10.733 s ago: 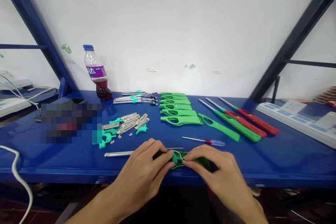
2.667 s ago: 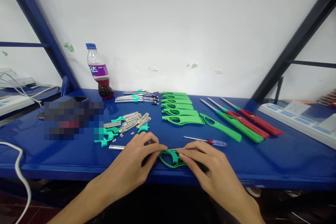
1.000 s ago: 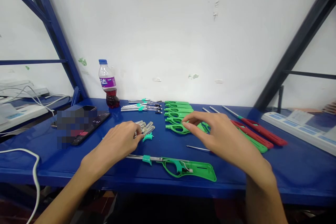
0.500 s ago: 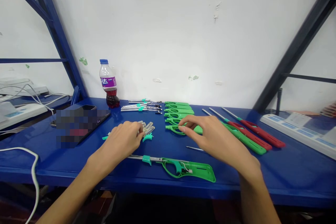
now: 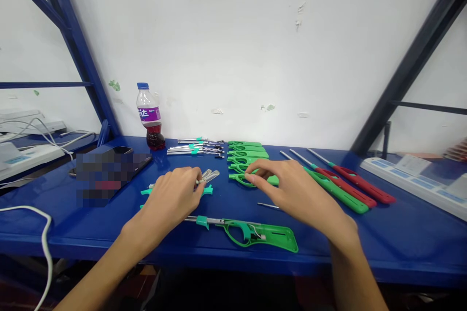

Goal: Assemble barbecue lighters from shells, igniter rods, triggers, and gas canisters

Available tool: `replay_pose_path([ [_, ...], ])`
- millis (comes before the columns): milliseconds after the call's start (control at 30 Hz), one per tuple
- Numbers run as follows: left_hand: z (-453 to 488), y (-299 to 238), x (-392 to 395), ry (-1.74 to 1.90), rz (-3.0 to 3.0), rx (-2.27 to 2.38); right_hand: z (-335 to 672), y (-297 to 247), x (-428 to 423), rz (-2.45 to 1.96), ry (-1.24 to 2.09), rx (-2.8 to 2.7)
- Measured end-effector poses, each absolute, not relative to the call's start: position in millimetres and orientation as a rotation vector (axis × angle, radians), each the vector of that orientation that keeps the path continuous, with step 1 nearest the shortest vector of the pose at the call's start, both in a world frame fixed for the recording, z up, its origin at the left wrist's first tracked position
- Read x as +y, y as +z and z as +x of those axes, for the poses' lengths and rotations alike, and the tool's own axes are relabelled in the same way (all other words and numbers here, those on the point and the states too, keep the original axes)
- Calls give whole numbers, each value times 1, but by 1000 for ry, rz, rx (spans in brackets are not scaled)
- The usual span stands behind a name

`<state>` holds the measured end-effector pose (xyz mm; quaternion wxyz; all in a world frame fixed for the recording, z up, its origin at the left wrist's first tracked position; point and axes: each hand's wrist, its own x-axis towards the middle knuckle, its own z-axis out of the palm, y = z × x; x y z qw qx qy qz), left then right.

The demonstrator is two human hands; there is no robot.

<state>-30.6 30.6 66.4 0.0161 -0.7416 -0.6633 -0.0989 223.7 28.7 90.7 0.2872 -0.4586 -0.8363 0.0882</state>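
Observation:
My left hand [image 5: 171, 198] rests on the blue bench [image 5: 401, 233], its fingers curled onto a pile of small silver parts [image 5: 210, 174] with teal trigger pieces [image 5: 207, 189] beside them. Further right, my right hand [image 5: 292, 189] pinches the nearest shell in a stack of green handle shells [image 5: 245, 155] between thumb and forefinger. A half-built green lighter [image 5: 262, 235], open side up with a metal tube and a teal collar [image 5: 202, 221], lies untouched near the front edge between my hands.
A drink bottle [image 5: 148, 116] stands by the wall. Metal tubes [image 5: 193, 146] lie behind the parts. Finished green and red lighters [image 5: 343, 184] lie at the right, a screwdriver shaft [image 5: 268, 205] under my right hand. A phone [image 5: 109, 175] lies at the left, a white cable [image 5: 44, 238] beyond it, a power strip [image 5: 412, 175] at the far right.
Both hands let go of the half-built lighter and reached back. The left hand went to the silver parts, the right to the green shells, closing onto the nearest one.

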Motion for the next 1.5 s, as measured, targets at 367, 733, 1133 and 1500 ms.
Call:
replay_pose_path([
  [367,-23,84,-8,-1024,-2749,-1684,214,94,19,-1018,621,-2408],
  [733,-74,61,35,-165,-2435,-2043,214,92,25,-1242,372,-2222],
  [1133,-60,58,41,-4,-2414,-2078,214,91,26,-1279,344,-2225],
  [1500,-49,63,36,-332,-2343,-2138,213,93,25,-1257,345,-2239],
])
